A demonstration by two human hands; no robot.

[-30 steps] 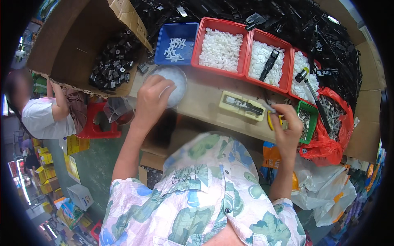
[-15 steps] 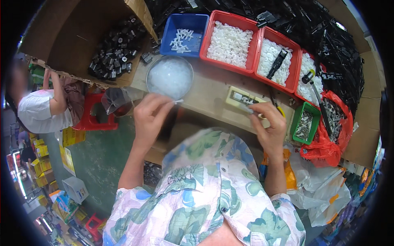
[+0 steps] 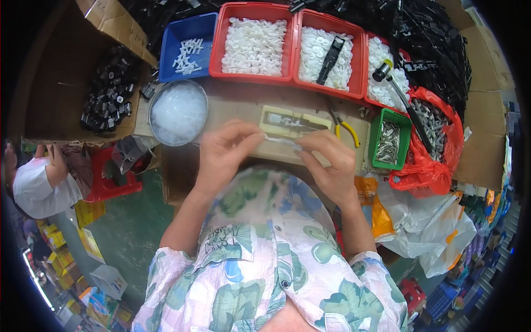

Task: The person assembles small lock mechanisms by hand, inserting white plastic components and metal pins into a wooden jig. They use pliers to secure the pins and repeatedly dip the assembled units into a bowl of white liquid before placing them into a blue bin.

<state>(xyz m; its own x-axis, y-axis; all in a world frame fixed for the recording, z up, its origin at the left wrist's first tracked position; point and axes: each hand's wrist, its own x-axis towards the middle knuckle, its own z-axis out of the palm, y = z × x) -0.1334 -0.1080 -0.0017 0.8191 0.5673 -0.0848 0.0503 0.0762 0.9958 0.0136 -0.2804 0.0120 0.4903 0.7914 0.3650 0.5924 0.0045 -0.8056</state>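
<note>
My left hand (image 3: 228,155) pinches one end of a slim white plastic piece (image 3: 281,141) between thumb and forefinger. At its other end, the fingertips of my right hand (image 3: 331,164) close on a small greyish tip; whether this is a separate part I cannot tell. Just behind the fingers lies a cream block fixture (image 3: 304,130) with a slot, in which a white and metal part (image 3: 283,119) rests. A round bowl (image 3: 180,113) of whitish, translucent contents stands beyond my left hand. Yellow-handled pliers (image 3: 349,133) lie right of the fixture.
Along the back stand a blue bin (image 3: 165,52) of white pieces and red bins (image 3: 254,76) of white discs. At right are a green tray (image 3: 395,163) of metal pins and a red bag (image 3: 426,180). A cardboard box (image 3: 50,83) holds black parts at left, near a seated person (image 3: 41,182).
My hands have come together in front of the fixture, the left moving right with a small white piece. Both now meet at one white piece. The whole view has shifted.
</note>
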